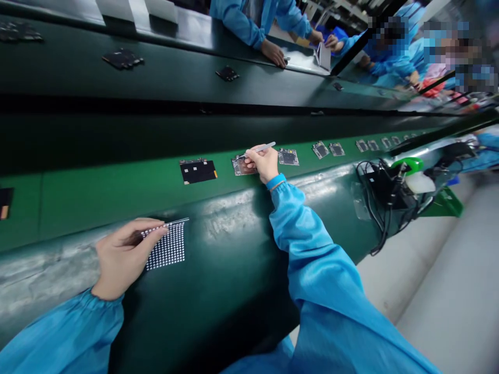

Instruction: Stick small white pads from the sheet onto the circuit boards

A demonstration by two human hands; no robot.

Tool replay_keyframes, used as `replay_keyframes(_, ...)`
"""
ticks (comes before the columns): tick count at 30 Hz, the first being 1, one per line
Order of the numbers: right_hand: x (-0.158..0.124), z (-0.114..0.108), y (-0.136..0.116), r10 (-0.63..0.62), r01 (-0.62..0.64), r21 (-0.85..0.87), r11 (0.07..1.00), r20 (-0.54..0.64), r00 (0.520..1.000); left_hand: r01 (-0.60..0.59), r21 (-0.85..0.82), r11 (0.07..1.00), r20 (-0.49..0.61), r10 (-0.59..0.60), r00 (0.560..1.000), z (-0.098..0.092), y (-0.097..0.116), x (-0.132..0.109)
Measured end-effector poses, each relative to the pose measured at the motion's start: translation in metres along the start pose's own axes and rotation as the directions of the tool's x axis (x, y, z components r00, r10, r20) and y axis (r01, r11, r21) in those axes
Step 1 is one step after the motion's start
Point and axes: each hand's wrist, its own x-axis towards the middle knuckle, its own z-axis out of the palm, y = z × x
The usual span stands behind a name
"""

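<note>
My left hand (127,254) pinches the upper edge of a sheet covered in rows of small white dots (167,246), which hangs over the green bench edge. My right hand (263,162) is closed around a pair of white tweezers (265,147), over a circuit board (238,166) on the green belt. The hand partly hides that board, and the tweezer tips are too small to make out. Left of it lies a board with a black cover bearing small white squares (198,171). Just right of my right hand is another bare circuit board (288,157).
More circuit boards (320,149) lie in a row along the belt (97,189) to the right. Cables and a dark device (380,187) sit at the bench edge on the right. Across a raised second line (171,67), people in blue sleeves (249,36) work with their hands.
</note>
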Motion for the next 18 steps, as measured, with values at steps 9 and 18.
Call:
replay_keyframes(9, 0.004, -0.008, 0.003, -0.013, 0.011, -0.052, 0.999, -0.032, 0.999, -0.069, 0.021, 0.997, -0.012, 0.069, 0.998, 0.000, 0.000, 0.002)
replay_keyframes(18, 0.005, -0.015, 0.007, -0.043, 0.042, -0.026, 0.999, -0.043, 0.998, -0.051, 0.045, 0.998, -0.014, 0.051, 0.999, -0.001, -0.006, 0.000)
